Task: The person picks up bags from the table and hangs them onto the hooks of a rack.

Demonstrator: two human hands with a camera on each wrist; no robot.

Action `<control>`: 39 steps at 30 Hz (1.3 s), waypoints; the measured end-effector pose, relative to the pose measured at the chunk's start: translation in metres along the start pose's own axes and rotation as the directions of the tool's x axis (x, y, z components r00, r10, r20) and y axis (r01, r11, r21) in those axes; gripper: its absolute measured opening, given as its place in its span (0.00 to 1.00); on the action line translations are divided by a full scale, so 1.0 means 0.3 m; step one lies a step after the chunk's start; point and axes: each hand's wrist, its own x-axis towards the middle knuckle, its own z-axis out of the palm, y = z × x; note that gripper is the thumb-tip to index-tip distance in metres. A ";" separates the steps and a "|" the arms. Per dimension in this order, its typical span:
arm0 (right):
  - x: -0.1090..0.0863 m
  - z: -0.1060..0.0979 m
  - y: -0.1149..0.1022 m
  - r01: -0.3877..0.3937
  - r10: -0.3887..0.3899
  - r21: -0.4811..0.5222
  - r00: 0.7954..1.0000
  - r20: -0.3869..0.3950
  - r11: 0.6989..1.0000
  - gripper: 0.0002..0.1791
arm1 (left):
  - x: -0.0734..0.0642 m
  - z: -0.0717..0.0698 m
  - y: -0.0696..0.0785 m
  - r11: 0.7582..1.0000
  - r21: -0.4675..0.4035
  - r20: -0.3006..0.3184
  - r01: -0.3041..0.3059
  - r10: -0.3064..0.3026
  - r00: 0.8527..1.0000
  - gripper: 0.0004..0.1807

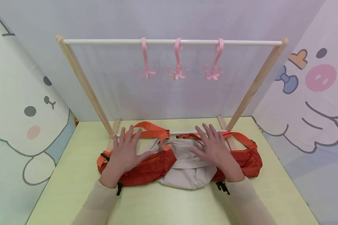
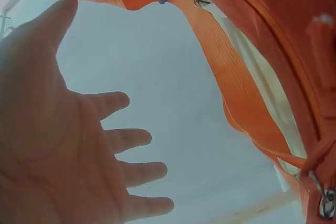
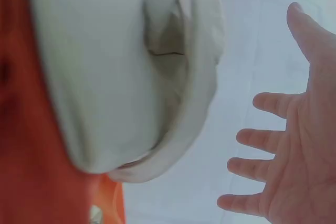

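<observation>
Both hands hover palm down with fingers spread, holding nothing. My left hand (image 1: 127,153) is over a red waist bag (image 1: 150,170) with an orange strap (image 1: 150,126) and a black buckle (image 1: 119,188). In the left wrist view, the open palm (image 2: 68,150) faces the orange webbing (image 2: 220,51) and the zipped bag. Over the seam between a beige bag (image 1: 186,176) and a second red bag (image 1: 249,162) is my right hand (image 1: 214,150). The right wrist view has its straight fingers apart from the beige fabric (image 3: 100,77). The right hand partly hides both bags.
Behind the bags stands a wooden-legged rack with a white top rod (image 1: 101,41). Pink hooks hang from it: left (image 1: 145,59), middle (image 1: 177,59) and right (image 1: 217,59). Its wooden posts (image 1: 85,84) slant down to the pale yellow table (image 1: 146,206). Printed curtains enclose the sides.
</observation>
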 end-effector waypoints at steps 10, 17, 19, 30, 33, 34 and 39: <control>0.061 -0.038 -0.039 0.093 -0.093 0.002 0.996 -0.007 0.996 0.53 | 0.041 -0.016 -0.039 1.000 -0.013 0.007 0.028 -0.028 1.000 0.49; 0.097 -0.050 -0.078 0.124 -0.124 0.010 0.992 0.006 0.992 0.52 | 0.071 -0.017 -0.067 0.999 -0.004 0.007 0.034 -0.034 0.999 0.47; 0.109 -0.049 -0.089 0.122 -0.122 0.008 0.992 0.010 0.992 0.53 | 0.081 -0.021 -0.070 0.999 0.002 0.009 0.034 -0.034 0.999 0.47; 0.184 -0.039 -0.147 0.128 -0.129 0.010 0.989 0.071 0.992 0.50 | 0.148 -0.001 -0.103 0.996 0.045 0.070 0.076 -0.079 0.994 0.48; 0.203 -0.036 -0.160 0.137 -0.138 0.009 0.987 0.086 0.990 0.49 | 0.170 0.012 -0.116 0.995 0.035 0.091 0.093 -0.096 0.991 0.48; 0.209 -0.035 -0.164 0.141 -0.140 0.004 0.986 0.090 0.990 0.49 | 0.177 0.016 -0.121 0.995 0.032 0.096 0.096 -0.099 0.990 0.48; 0.232 -0.034 -0.184 0.151 -0.150 -0.007 0.984 0.098 0.988 0.49 | 0.216 0.030 -0.141 0.992 0.015 0.134 0.125 -0.126 0.983 0.49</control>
